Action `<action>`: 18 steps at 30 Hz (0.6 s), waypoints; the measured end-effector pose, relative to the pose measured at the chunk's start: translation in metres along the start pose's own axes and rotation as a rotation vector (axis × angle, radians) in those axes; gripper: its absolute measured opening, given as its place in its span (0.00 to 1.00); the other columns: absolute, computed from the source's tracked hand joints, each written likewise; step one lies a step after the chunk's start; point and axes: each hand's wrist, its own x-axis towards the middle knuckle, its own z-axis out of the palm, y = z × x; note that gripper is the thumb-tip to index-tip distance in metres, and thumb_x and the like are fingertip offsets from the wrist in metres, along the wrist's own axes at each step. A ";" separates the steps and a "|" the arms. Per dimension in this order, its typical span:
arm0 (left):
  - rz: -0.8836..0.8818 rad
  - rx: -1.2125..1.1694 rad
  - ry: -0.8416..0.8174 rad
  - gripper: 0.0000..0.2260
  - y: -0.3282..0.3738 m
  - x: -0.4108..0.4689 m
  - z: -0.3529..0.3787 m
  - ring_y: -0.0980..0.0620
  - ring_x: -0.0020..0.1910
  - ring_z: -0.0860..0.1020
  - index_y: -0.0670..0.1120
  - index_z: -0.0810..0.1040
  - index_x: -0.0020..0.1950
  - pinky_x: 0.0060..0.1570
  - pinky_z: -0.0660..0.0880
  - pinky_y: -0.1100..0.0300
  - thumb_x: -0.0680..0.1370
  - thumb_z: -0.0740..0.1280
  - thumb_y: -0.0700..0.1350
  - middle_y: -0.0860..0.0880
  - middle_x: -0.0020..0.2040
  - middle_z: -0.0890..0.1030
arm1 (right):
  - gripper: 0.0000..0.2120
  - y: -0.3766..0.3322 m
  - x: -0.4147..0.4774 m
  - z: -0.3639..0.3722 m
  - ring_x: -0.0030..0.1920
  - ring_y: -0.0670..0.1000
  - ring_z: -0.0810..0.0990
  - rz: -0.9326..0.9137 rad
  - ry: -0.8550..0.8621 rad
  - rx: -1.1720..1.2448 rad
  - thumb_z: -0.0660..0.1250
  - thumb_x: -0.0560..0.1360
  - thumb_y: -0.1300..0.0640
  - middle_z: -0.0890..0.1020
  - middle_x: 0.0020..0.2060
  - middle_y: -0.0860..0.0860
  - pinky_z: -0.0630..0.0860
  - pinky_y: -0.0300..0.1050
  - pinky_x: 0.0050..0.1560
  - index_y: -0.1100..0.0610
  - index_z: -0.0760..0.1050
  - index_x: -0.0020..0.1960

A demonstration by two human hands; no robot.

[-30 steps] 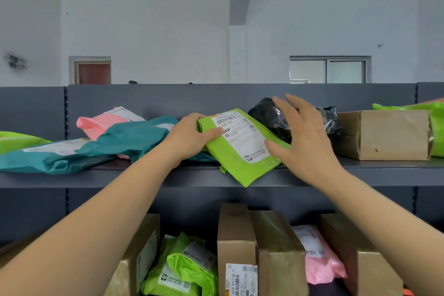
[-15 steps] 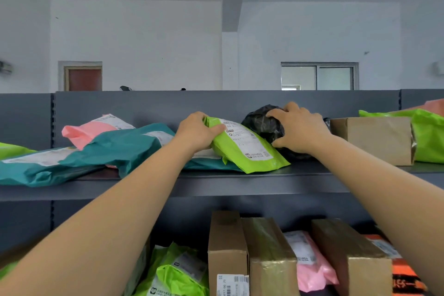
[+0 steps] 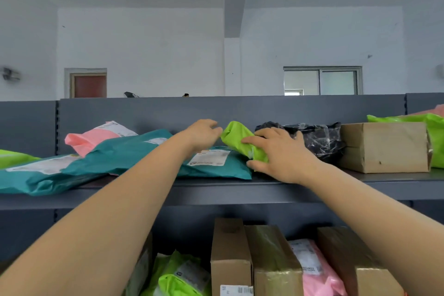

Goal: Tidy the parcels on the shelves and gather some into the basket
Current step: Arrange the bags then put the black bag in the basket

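Note:
A lime-green mailer parcel (image 3: 236, 138) stands on edge on the top grey shelf (image 3: 240, 191), between a teal mailer (image 3: 168, 158) and a black plastic-wrapped parcel (image 3: 317, 139). My left hand (image 3: 204, 133) pinches its upper left end. My right hand (image 3: 278, 154) presses on its right side, fingers spread over the green plastic and touching the black parcel. No basket is in view.
A pink mailer (image 3: 96, 137) and a second teal mailer (image 3: 31, 173) lie left on the top shelf. A cardboard box (image 3: 386, 146) and another green bag (image 3: 432, 137) sit right. The lower shelf holds upright cardboard boxes (image 3: 230, 257), a pink mailer (image 3: 314, 269) and green mailers (image 3: 182, 276).
The green parcel was turned from lying label-up to standing on edge, its label now hidden. My right hand moved from the black parcel onto the green one. The teal mailer's label is now uncovered.

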 end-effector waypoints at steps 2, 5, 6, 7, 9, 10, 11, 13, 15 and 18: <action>-0.037 0.332 0.060 0.24 -0.005 -0.010 -0.011 0.45 0.71 0.65 0.41 0.63 0.73 0.66 0.63 0.56 0.81 0.58 0.52 0.45 0.73 0.65 | 0.24 0.004 0.001 0.006 0.71 0.55 0.61 0.070 -0.012 -0.028 0.57 0.78 0.39 0.67 0.68 0.48 0.55 0.73 0.66 0.39 0.58 0.73; -0.109 0.632 0.004 0.28 -0.013 -0.024 -0.018 0.43 0.66 0.70 0.38 0.66 0.70 0.61 0.67 0.56 0.80 0.58 0.58 0.41 0.69 0.70 | 0.22 0.009 0.001 0.015 0.65 0.58 0.69 0.148 -0.022 0.010 0.54 0.79 0.41 0.70 0.63 0.52 0.64 0.68 0.63 0.39 0.57 0.73; -0.119 0.676 -0.040 0.29 -0.015 -0.027 -0.017 0.43 0.66 0.70 0.38 0.67 0.70 0.61 0.67 0.56 0.79 0.58 0.60 0.42 0.69 0.70 | 0.22 0.011 0.001 0.017 0.63 0.59 0.71 0.151 -0.017 0.041 0.54 0.79 0.41 0.70 0.61 0.53 0.68 0.65 0.61 0.39 0.58 0.72; -0.116 0.700 -0.087 0.30 -0.017 -0.029 -0.015 0.43 0.66 0.70 0.39 0.67 0.70 0.62 0.67 0.56 0.78 0.59 0.60 0.42 0.70 0.70 | 0.22 0.011 0.001 0.017 0.61 0.59 0.72 0.149 -0.011 0.065 0.54 0.80 0.42 0.70 0.59 0.53 0.71 0.62 0.59 0.39 0.59 0.72; -0.085 0.696 -0.153 0.29 -0.020 -0.031 -0.010 0.44 0.68 0.68 0.40 0.67 0.71 0.65 0.65 0.55 0.78 0.60 0.59 0.43 0.71 0.68 | 0.21 0.009 0.000 0.017 0.59 0.59 0.74 0.133 0.000 0.077 0.55 0.80 0.43 0.69 0.57 0.54 0.74 0.56 0.56 0.41 0.60 0.72; -0.079 0.689 -0.157 0.28 -0.021 -0.032 -0.007 0.44 0.68 0.68 0.40 0.67 0.71 0.65 0.65 0.55 0.79 0.60 0.58 0.43 0.71 0.68 | 0.21 0.008 -0.001 0.017 0.58 0.59 0.74 0.120 0.004 0.070 0.55 0.80 0.44 0.69 0.57 0.54 0.74 0.54 0.55 0.42 0.61 0.73; -0.074 0.684 -0.138 0.28 -0.022 -0.032 -0.004 0.43 0.67 0.69 0.40 0.69 0.70 0.64 0.65 0.54 0.78 0.61 0.58 0.41 0.70 0.70 | 0.21 0.006 -0.001 0.016 0.58 0.59 0.74 0.106 0.008 0.063 0.56 0.80 0.46 0.69 0.57 0.55 0.73 0.53 0.55 0.44 0.62 0.73; -0.084 0.666 -0.056 0.28 -0.023 -0.032 0.000 0.40 0.63 0.73 0.34 0.73 0.64 0.60 0.69 0.50 0.76 0.66 0.56 0.36 0.64 0.74 | 0.20 0.002 -0.002 0.015 0.58 0.60 0.74 0.084 0.019 0.060 0.57 0.80 0.49 0.69 0.57 0.56 0.73 0.53 0.55 0.47 0.64 0.72; -0.089 0.675 0.032 0.27 -0.022 -0.037 0.003 0.40 0.59 0.75 0.31 0.73 0.59 0.56 0.72 0.49 0.75 0.69 0.54 0.35 0.59 0.76 | 0.18 -0.003 -0.001 0.013 0.56 0.61 0.75 0.082 0.054 0.075 0.57 0.81 0.53 0.71 0.56 0.57 0.74 0.54 0.54 0.51 0.68 0.70; -0.080 0.729 0.152 0.21 -0.019 -0.043 0.004 0.43 0.56 0.76 0.37 0.73 0.54 0.47 0.72 0.54 0.74 0.71 0.53 0.41 0.55 0.79 | 0.15 -0.013 0.005 0.012 0.54 0.63 0.76 0.111 0.137 0.100 0.58 0.80 0.60 0.72 0.54 0.58 0.74 0.54 0.53 0.57 0.73 0.65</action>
